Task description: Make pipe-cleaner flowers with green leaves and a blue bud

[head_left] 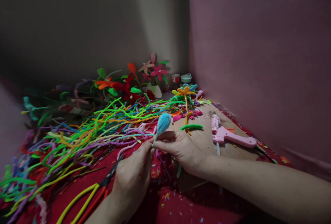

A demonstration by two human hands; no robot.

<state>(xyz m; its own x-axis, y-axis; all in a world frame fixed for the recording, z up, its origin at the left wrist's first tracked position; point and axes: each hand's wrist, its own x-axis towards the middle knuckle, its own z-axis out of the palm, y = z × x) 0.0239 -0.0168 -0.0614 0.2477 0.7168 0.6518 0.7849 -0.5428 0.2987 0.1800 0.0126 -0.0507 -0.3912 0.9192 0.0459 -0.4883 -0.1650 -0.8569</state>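
A blue pipe-cleaner flower bud [163, 123] stands upright between my hands on a thin light stem. My left hand [134, 172] pinches the lower stem between thumb and fingers. From the right, my right hand [178, 148] is closed on the same stem just below the bud, thumb and forefinger meeting the left fingertips. The stem's lower end is hidden behind my fingers. Scissors [103, 184] with yellow and red handles lie beside my left wrist. Beyond my right hand rests a green pipe-cleaner leaf [191, 127].
Loose coloured pipe cleaners [85, 137] spread over the red cloth [178, 206] at left. A pink glue gun [232, 137] lies on cardboard [240, 156] at right. Finished pipe-cleaner flowers [111, 84] crowd the back, near a lidded jar [186, 78]. A pink wall [258, 61] borders the right.
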